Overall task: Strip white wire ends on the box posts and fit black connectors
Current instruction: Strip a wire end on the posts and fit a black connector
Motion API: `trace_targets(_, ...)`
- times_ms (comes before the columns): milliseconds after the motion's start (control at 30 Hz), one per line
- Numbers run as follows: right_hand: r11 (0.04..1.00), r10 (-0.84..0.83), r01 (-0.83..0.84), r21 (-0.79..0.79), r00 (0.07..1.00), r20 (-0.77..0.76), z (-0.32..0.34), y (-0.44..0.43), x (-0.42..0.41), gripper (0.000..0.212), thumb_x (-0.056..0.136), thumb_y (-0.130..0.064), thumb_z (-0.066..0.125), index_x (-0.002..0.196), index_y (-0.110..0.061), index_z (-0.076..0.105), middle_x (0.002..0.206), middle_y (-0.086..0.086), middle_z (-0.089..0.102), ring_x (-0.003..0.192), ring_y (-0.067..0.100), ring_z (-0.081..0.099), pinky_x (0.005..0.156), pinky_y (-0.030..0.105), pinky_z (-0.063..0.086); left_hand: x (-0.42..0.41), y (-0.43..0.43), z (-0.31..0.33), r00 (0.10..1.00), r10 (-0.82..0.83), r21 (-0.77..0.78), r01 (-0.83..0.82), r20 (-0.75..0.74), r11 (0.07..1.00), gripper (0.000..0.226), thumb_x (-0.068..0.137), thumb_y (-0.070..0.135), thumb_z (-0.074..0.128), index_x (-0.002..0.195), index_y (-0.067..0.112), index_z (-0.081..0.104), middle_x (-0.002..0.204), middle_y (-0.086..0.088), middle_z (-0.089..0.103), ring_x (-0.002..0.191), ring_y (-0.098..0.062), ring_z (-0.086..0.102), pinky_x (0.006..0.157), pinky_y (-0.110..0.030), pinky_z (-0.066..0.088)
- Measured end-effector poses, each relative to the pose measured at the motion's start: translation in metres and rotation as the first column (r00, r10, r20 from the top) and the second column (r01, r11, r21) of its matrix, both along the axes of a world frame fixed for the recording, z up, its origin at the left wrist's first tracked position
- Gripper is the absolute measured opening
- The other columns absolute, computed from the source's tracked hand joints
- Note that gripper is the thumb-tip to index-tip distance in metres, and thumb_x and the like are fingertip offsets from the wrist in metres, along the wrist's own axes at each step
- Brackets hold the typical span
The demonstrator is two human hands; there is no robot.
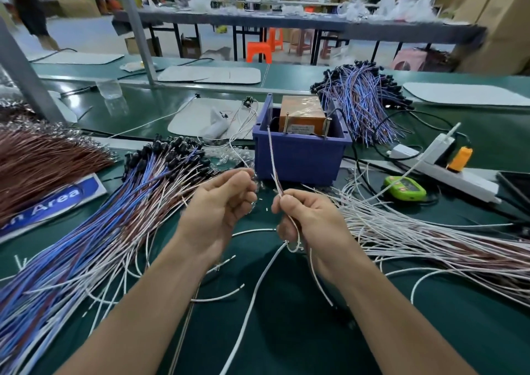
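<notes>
Blue box (298,156): stands on the green surface (272,331), with two metal posts (287,122) rising inside it.
White wire (272,156): runs from the box's near-left rim down to the right hand.
Right hand (312,219): just in front of the box, fingers clamped on the white wire.
Left hand (223,199): front-left of the box, fingers curled together; cannot tell if they hold anything.
Black connectors (172,148): left of the box, on a bundle of blue and white wires.
Loose white wires (415,231): front-right of the box.

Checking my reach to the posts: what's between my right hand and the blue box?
Head view: the white wires pinched in the right hand span that gap, rising to the rim of the blue box.
</notes>
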State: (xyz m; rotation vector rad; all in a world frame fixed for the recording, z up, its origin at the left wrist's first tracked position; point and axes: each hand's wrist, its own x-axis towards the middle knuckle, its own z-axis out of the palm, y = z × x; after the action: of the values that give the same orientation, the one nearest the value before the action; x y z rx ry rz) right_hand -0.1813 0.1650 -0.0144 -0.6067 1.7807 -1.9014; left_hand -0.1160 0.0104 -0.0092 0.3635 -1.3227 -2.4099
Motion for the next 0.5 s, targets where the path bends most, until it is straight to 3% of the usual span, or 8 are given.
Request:
trace_targets(100, 1.000, -0.002, 0.002, 0.005, 1.000, -0.015, -0.001, -0.003, 0.003, 0.043, 0.105, -0.009, 0.049, 0.067, -0.020, 0.069, 0.043, 0.006, 0.044, 0.041, 0.018, 0.038, 0.049, 0.032, 0.033, -0.003, 0.008, -0.005, 0.998, -0.044, -0.149, 0.051, 0.050, 0.987, 0.023, 0.068, 0.028, 0.079, 0.089, 0.019, 0.084, 0.070, -0.001, 0.069, 0.054, -0.007, 0.058, 0.056, -0.016, 0.051)
trace_targets(200, 0.998, 0.044, -0.042, 0.051, 0.999, -0.029, -0.003, -0.004, 0.006, 0.042, 0.104, -0.010, 0.050, 0.069, -0.019, 0.071, 0.045, 0.007, 0.051, 0.041, 0.016, 0.043, 0.052, 0.029, 0.038, -0.008, 0.014, -0.006, 0.997, 0.040, -0.218, -0.023, 0.072, 0.976, 0.030, 0.061, 0.036, 0.082, 0.086, 0.019, 0.085, 0.066, -0.001, 0.066, 0.054, -0.011, 0.053, 0.062, -0.025, 0.048)
trace_targets(267, 0.995, 0.078, -0.076, 0.064, 0.997, -0.027, -0.004, -0.004, 0.008, 0.040, 0.104, -0.012, 0.052, 0.072, -0.019, 0.075, 0.055, 0.008, 0.064, 0.050, 0.018, 0.058, 0.057, 0.024, 0.048, -0.009, 0.015, -0.006, 0.991, 0.096, -0.249, -0.071, 0.089, 0.966, 0.023, 0.065, 0.035, 0.084, 0.081, 0.018, 0.084, 0.065, -0.002, 0.066, 0.059, -0.015, 0.054, 0.070, -0.035, 0.046)
trace_targets(333, 0.997, 0.022, -0.014, 0.080, 0.994, -0.108, -0.003, -0.002, 0.003, 0.037, 0.103, -0.012, 0.055, 0.076, -0.021, 0.079, 0.074, 0.004, 0.076, 0.072, 0.017, 0.072, 0.074, 0.024, 0.055, -0.010, 0.016, -0.005, 0.982, 0.146, -0.262, -0.110, 0.121, 0.959, 0.005, 0.082, 0.022, 0.080, 0.079, 0.019, 0.084, 0.073, -0.005, 0.072, 0.070, -0.022, 0.063, 0.076, -0.043, 0.050)
trace_targets(400, 0.983, -0.116, 0.149, 0.108, 0.957, -0.266, -0.003, 0.003, -0.005, 0.033, 0.101, -0.012, 0.058, 0.079, -0.025, 0.079, 0.080, -0.005, 0.078, 0.081, 0.012, 0.074, 0.083, 0.027, 0.056, -0.011, 0.014, -0.006, 0.973, 0.182, -0.266, -0.139, 0.144, 0.954, 0.022, 0.095, 0.015, 0.069, 0.078, 0.020, 0.082, 0.083, -0.007, 0.079, 0.075, -0.022, 0.072, 0.070, -0.033, 0.055)
trace_targets(500, 0.945, -0.250, 0.309, 0.111, 0.895, -0.369, -0.005, 0.010, -0.014, 0.032, 0.101, -0.017, 0.059, 0.077, -0.027, 0.077, 0.073, -0.008, 0.076, 0.071, 0.023, 0.069, 0.070, 0.033, 0.053, -0.012, 0.014, -0.003, 0.967, 0.220, -0.268, -0.180, 0.128, 0.946, 0.024, 0.098, 0.014, 0.066, 0.078, 0.016, 0.080, 0.079, -0.008, 0.079, 0.063, -0.017, 0.072, 0.055, -0.020, 0.054)
